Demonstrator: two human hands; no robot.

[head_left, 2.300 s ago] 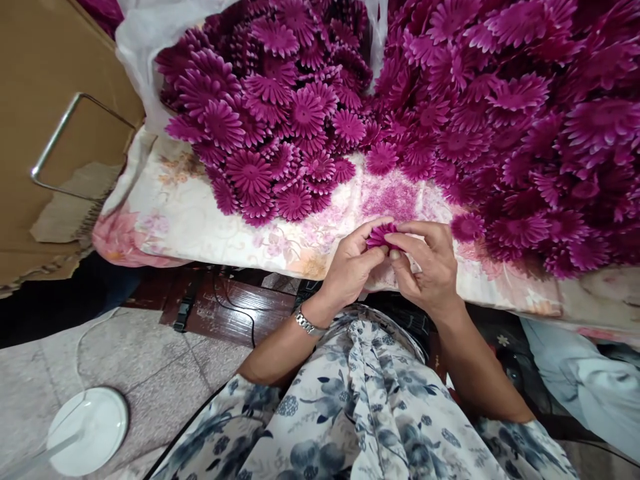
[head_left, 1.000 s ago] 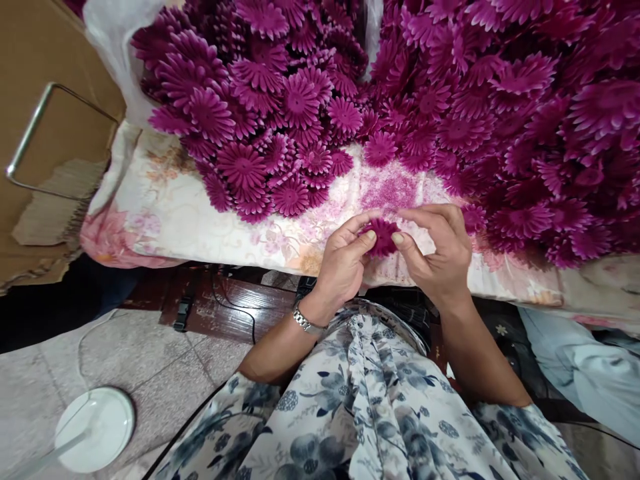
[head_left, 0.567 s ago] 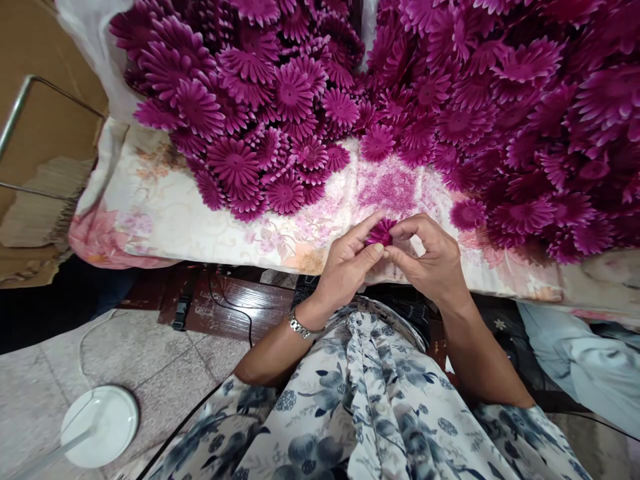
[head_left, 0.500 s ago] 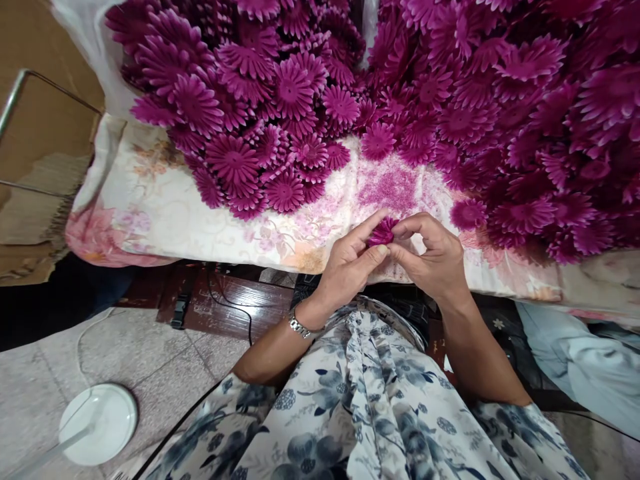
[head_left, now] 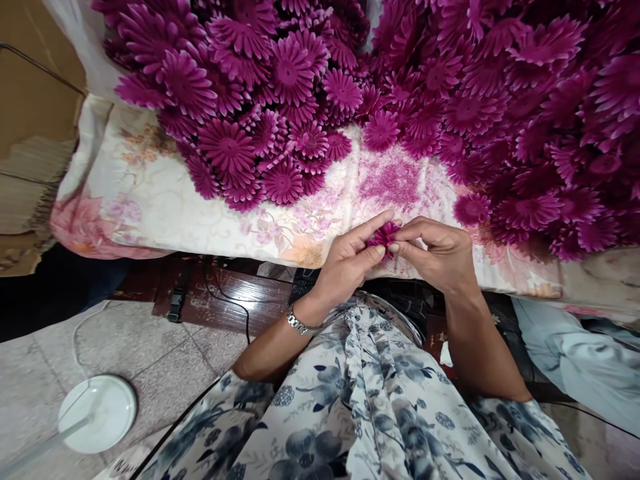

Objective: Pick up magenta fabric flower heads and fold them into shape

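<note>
A small magenta artificial flower is held between my two hands, just above the front edge of the cloth-covered table. My left hand grips it from the left, thumb and forefinger closed on its petals. From the right, my right hand pinches the same flower with thumb and fingertips; part of the flower is hidden behind the fingers. Beyond the hands lie a left heap of magenta flower heads and a right heap of flower heads. One flower head lies near my right hand.
The floral tablecloth carries a patch of purple specks between the heaps. A cardboard box stands at the left. On the floor is a round white base with a pole. Someone's light-blue clothing shows at right.
My right hand has shifted slightly right, its fingers now drawn closer together on the flower's edge. The flower appears turned, with its petals bunched upward. The view has moved a little.
</note>
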